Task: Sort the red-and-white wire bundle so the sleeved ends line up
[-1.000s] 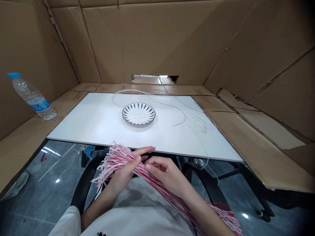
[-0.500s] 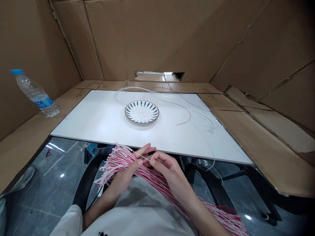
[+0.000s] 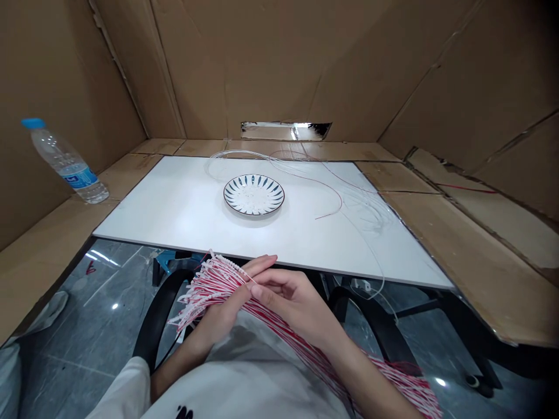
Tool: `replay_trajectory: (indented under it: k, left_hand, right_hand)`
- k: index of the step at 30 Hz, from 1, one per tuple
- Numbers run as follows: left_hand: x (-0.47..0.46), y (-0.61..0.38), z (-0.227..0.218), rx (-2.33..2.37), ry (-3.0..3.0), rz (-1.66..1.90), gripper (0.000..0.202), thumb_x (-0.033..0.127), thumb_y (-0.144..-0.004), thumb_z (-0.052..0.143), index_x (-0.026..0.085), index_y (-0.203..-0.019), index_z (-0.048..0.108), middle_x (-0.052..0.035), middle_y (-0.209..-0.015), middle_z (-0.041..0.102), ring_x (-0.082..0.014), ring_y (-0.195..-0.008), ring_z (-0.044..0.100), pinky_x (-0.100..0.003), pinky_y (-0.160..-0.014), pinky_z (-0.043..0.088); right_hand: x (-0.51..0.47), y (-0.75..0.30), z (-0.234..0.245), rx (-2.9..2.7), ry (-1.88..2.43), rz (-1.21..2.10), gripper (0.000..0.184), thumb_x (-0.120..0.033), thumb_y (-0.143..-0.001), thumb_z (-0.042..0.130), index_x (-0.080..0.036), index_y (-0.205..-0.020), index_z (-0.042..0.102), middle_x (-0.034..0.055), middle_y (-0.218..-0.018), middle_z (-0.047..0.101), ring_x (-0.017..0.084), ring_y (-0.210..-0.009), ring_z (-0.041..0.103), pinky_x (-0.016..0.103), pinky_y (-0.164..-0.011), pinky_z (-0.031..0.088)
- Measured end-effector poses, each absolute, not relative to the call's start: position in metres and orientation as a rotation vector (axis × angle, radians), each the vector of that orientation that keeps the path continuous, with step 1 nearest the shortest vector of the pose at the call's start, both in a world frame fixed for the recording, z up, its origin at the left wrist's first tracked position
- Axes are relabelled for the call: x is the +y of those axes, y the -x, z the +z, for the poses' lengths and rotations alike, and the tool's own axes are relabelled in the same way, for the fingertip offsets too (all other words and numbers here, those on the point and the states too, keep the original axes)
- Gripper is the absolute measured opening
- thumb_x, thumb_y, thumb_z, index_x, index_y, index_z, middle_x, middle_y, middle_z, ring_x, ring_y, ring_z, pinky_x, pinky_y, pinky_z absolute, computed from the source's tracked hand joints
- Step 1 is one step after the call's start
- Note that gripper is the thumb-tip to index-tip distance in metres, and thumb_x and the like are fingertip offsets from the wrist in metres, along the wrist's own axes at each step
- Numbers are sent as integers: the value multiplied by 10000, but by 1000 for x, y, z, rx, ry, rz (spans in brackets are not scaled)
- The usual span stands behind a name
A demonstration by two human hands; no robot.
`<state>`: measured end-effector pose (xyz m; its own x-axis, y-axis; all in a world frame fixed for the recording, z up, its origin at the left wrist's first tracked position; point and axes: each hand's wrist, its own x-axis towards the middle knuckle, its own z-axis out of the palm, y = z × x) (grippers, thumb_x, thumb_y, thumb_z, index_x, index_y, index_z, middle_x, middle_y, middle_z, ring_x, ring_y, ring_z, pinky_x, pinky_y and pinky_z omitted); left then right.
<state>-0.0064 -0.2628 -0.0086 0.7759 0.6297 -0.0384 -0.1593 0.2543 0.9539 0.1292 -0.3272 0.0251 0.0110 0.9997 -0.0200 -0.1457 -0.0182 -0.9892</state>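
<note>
A thick bundle of red and white strings point(image 3: 279, 327) lies across my lap, its white, knobbly ends fanned out at the left. My left hand point(image 3: 233, 297) is wrapped around the bundle close to that fanned end. Right beside it, my right hand point(image 3: 292, 297) pinches a single thin strand between thumb and forefinger, and its fingertips meet those of my left hand. On the table in front, a round plate point(image 3: 254, 201) with a blue petal pattern holds small white bits too fine to name.
Loose clear and red threads point(image 3: 340, 198) curl over the right side of the white table point(image 3: 183, 215). A water bottle point(image 3: 72, 166) with a blue cap stands at the left. Cardboard walls point(image 3: 271, 64) surround the table, and black chair armrests point(image 3: 151, 326) flank my lap.
My right hand has moved slightly left along the strand, closer to my left thumb. My left hand still grips the bundle. The view has shifted a little.
</note>
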Motion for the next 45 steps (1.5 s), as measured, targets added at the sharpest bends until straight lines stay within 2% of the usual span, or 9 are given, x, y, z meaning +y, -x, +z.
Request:
replay_trajectory:
  k: [6,11,15,19,27,33,41,45]
  left_hand:
    - [-268,6,-16,327,-1037,570,453,274,-900,384,227,-1339,487,-58,-1358,536,-261,-1333,382,-433,-1126,262]
    - [-272,3,-18,345,-983,586,469,314,-889,400,226,-1341,489,-65,-1334,559,-275,-1313,408,-439,-1119,264]
    - [-272,1,-12,438,-1025,590,433,384,-899,413,230,-1273,567,-60,-1300,588,-276,-1301,419,-423,-1123,257]
    - [-273,1,-10,471,-1086,612,402,374,-889,438,221,-1213,621,-45,-1303,586,-271,-1302,415,-398,-1136,230]
    - [-273,4,-13,458,-1125,621,414,341,-892,424,211,-1246,595,-39,-1196,659,-257,-1287,438,-386,-1131,236]
    - [-272,2,-13,470,-1137,617,402,347,-902,412,215,-1228,607,-32,-1221,644,-248,-1335,374,-372,-1157,167]
    - [-270,1,-7,499,-1227,595,398,363,-925,386,212,-1202,628,-25,-1270,609,-246,-1347,353,-372,-1155,189]
    - [-271,0,-7,539,-1251,599,404,372,-932,371,215,-1199,630,-15,-1310,579,-238,-1320,391,-366,-1150,216]
  right_hand:
    - [-329,-132,10,-952,1027,1396,217,-344,-740,748,-151,-837,725,41,-780,698,147,-715,647,254,-672,498]
    - [-330,-128,6,-829,1000,1455,185,-314,-713,774,-150,-779,721,26,-715,681,118,-676,635,209,-642,475]
    - [-331,-124,10,-828,1104,1276,189,-323,-720,766,-145,-739,703,27,-708,674,113,-622,608,209,-593,463]
    - [-333,-121,10,-847,1154,1145,203,-348,-710,770,-155,-720,706,41,-721,682,145,-651,615,244,-618,487]
    - [-336,-122,2,-783,1074,1091,67,-275,-778,708,-220,-772,746,29,-748,695,166,-735,649,278,-740,512]
    - [-335,-121,6,-770,1183,1024,92,-262,-742,707,-187,-690,718,21,-697,664,139,-636,572,233,-603,456]
    - [-335,-119,14,-876,1207,1010,165,-291,-809,646,-152,-720,646,22,-705,602,125,-642,516,220,-593,415]
    - [-336,-117,13,-914,1177,893,126,-256,-847,611,-164,-772,653,38,-798,624,149,-739,558,226,-643,443]
